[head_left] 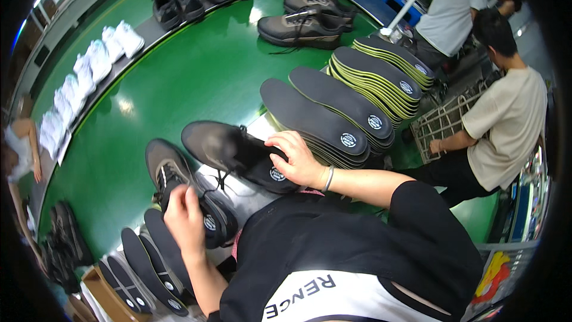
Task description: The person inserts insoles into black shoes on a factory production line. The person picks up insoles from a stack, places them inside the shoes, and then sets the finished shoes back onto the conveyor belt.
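Note:
Two dark brown and black sneakers lie side by side before me with their toes pointing away. My left hand [183, 217], fingers curled together, is closed at the tongue and opening of the left sneaker [168, 160]. At the collar of the right sneaker [208, 140], my right hand [298, 161] has its fingers bent over the edge, with the fingertips partly hidden. A dark insole [276, 174] with a round white mark shows inside the right sneaker's heel. Another insole [210, 222] is visible in the left one. Black laces hang loose between the sneakers.
Stacks of dark insoles with green edges [369, 89] stand to my right, and more insoles [140, 256] lie at my left. Another sneaker pair [304, 27] sits farther up the green table [149, 77]. White shoes [89, 71] line the far conveyor. Co-workers [506, 113] are at right.

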The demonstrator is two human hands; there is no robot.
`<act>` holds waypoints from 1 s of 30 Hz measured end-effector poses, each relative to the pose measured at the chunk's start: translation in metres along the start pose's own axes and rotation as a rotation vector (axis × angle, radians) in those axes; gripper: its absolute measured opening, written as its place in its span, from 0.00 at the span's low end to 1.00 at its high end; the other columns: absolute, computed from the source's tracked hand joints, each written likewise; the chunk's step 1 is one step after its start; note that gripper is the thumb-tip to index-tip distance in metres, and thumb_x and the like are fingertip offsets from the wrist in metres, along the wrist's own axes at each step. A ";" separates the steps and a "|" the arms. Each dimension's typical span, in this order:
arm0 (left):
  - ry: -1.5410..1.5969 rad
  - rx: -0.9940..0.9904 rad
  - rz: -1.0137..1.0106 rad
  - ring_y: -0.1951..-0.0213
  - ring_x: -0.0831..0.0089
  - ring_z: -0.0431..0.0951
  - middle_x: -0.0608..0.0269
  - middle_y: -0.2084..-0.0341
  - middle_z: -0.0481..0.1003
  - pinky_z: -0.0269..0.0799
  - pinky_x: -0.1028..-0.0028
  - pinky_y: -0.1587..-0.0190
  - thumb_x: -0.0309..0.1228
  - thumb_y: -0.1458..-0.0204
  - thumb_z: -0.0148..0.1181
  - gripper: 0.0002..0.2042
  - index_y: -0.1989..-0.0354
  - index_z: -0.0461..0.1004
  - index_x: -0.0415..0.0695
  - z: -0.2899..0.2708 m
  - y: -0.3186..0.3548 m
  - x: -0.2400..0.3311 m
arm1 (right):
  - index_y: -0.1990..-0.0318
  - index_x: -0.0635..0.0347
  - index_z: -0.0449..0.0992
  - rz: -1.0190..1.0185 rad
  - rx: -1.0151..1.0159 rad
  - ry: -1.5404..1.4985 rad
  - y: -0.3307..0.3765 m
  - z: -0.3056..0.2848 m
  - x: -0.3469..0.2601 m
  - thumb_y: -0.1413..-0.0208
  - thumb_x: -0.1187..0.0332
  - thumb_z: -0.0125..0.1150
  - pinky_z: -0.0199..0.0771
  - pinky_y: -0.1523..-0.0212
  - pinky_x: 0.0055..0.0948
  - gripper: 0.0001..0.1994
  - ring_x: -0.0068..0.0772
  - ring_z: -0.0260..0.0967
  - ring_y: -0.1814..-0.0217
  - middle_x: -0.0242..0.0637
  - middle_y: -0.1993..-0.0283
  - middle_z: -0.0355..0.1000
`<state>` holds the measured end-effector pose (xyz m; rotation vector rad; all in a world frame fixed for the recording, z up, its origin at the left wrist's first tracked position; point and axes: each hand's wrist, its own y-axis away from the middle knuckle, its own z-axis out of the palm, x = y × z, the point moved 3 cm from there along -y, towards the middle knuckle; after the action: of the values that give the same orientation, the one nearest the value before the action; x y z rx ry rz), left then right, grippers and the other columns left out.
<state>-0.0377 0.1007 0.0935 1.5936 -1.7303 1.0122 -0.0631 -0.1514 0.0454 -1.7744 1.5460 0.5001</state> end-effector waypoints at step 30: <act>-0.374 0.003 -0.132 0.76 0.59 0.70 0.44 0.77 0.72 0.65 0.65 0.66 0.35 0.58 0.53 0.16 0.73 0.69 0.28 -0.036 -0.126 -0.046 | 0.66 0.65 0.71 -0.051 -0.209 0.129 0.036 0.117 0.080 0.60 0.74 0.49 0.62 0.52 0.37 0.11 0.46 0.60 0.52 0.46 0.57 0.65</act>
<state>0.0899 0.1560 0.0946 1.9669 -1.8268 0.6844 -0.0623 -0.1218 -0.0980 -2.0353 1.5792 0.5484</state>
